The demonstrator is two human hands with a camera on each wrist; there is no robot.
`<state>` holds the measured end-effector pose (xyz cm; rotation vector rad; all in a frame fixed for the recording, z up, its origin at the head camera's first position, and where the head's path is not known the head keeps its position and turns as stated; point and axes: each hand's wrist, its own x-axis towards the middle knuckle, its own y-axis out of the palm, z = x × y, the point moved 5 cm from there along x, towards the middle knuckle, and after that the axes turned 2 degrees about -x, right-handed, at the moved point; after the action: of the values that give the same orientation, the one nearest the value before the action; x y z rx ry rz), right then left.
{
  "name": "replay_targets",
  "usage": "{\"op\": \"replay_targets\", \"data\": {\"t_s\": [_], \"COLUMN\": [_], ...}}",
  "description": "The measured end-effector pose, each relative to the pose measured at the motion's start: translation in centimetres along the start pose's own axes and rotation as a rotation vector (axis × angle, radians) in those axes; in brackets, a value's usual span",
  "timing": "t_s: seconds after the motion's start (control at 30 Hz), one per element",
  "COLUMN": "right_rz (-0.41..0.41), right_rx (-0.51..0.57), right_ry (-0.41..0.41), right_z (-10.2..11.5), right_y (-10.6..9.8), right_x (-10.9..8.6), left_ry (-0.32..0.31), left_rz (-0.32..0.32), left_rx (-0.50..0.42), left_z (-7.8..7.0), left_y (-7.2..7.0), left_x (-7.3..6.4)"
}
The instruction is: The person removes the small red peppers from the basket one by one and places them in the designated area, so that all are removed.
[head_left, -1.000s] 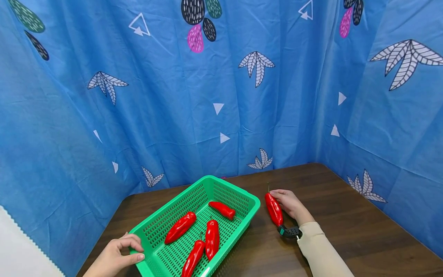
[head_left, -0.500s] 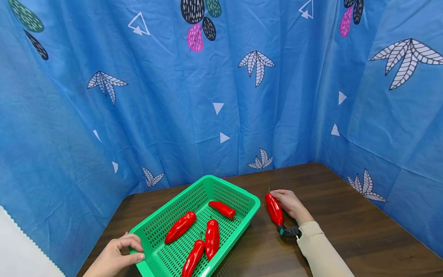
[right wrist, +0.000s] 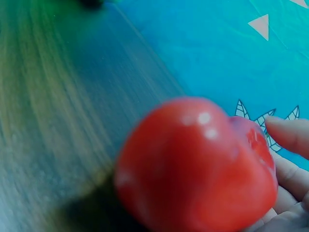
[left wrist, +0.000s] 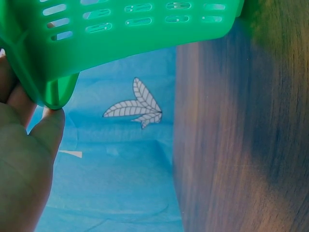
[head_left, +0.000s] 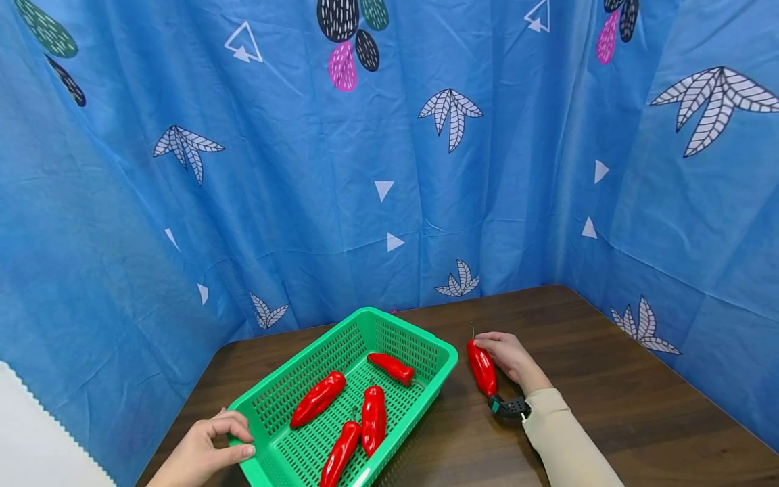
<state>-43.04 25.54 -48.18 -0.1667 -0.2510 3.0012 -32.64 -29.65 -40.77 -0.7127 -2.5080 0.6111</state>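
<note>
In the head view, my left hand [head_left: 203,446] pinches the near-left end of a green plastic basket [head_left: 443,360]. The left wrist view has the thumb and fingers at the basket's rim [left wrist: 57,96]. Over at the right, my right hand [head_left: 510,358] grips a glossy red pepper [head_left: 482,367] near its stem, with the thin stem pointing away. Up close in the right wrist view, the pepper's rounded end [right wrist: 193,164] fills the middle and hides part of the fingers. Several more red peppers lie in the basket, among them one [head_left: 319,399] at its left side.
A dark wooden table [head_left: 621,406] carries the basket. Blue patterned curtains [head_left: 304,189] hang along its back and right side. At the lower left is a white surface [head_left: 42,439] with a notched edge. A black band [head_left: 510,407] sits on the right wrist.
</note>
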Motion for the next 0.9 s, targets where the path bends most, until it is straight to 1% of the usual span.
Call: {"op": "replay_targets", "data": {"t_s": [0.1, 0.13, 0.23, 0.37, 0.5, 0.6, 0.77, 0.9], "right_rz": [0.014, 0.015, 0.019, 0.017, 0.018, 0.019, 0.013, 0.009], "right_rx": [-0.004, -0.005, 0.000, 0.005, 0.011, 0.010, -0.001, -0.011], "right_ry": [0.002, 0.005, 0.000, -0.010, -0.011, -0.017, -0.047, -0.058], "right_z": [0.1, 0.1, 0.3, 0.4, 0.6, 0.8, 1.4, 1.8], "right_y": [0.1, 0.1, -0.1, -0.6, -0.9, -1.0, -1.3, -1.6], "right_x": [0.0, 0.0, -0.1, -0.1, -0.1, -0.1, -0.2, -0.3], "left_ry": [0.008, 0.021, -0.005, -0.048, -0.063, -0.063, -0.040, -0.041], "left_rz": [-0.001, 0.004, -0.010, -0.012, -0.005, -0.011, -0.023, -0.025], "left_rx": [-0.005, 0.000, 0.009, 0.021, 0.031, 0.034, 0.043, 0.045], "left_z": [0.0, 0.0, 0.0, -0.1, -0.3, -0.3, -0.3, -0.4], "left_y": [0.0, 0.0, 0.0, 0.1, 0.2, 0.2, 0.2, 0.2], "left_x": [0.0, -0.1, 0.0, 0.1, 0.2, 0.2, 0.1, 0.2]}}
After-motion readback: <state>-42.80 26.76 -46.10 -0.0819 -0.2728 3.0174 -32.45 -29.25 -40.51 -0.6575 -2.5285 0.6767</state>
